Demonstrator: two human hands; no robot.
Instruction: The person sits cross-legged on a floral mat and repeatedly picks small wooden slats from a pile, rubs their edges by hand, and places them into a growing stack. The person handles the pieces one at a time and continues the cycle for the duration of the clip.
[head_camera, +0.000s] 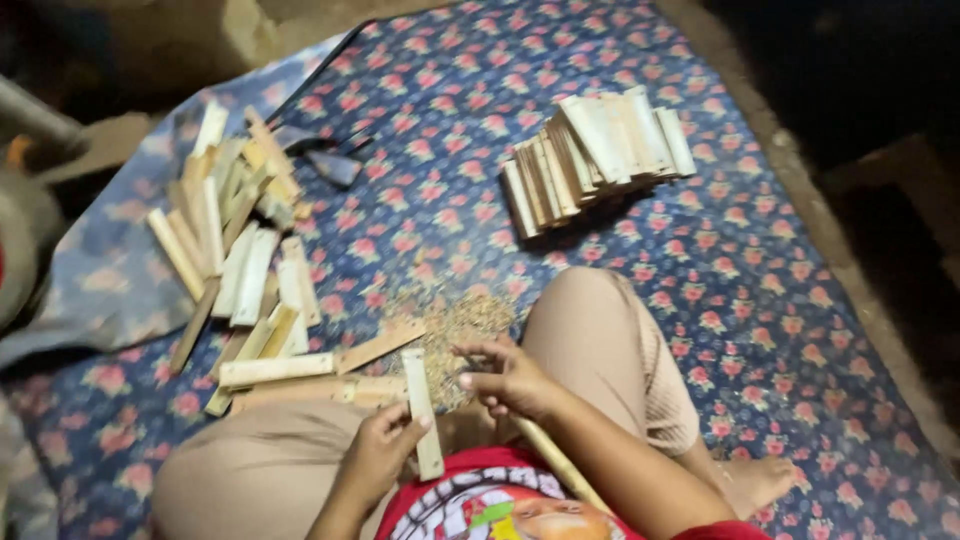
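Currently a pale wooden strip (422, 410) is clasped upright in the left hand (378, 455), fingers closed around its lower half. Just right of that grip, the right hand (508, 380) is clenched on a thin stick-like tool (556, 462). Beyond the grip, sawdust (455, 325) is scattered on the flowered cloth (760, 300); loose strips (240, 250) are heaped to the left, a neat stack (595, 155) farther right.

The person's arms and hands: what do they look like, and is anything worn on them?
Both forearms are bare. The left hand and right hand wear no gloves, and I see no rings or watch. A red short sleeve shows at the right upper arm. Fine details are blurred.
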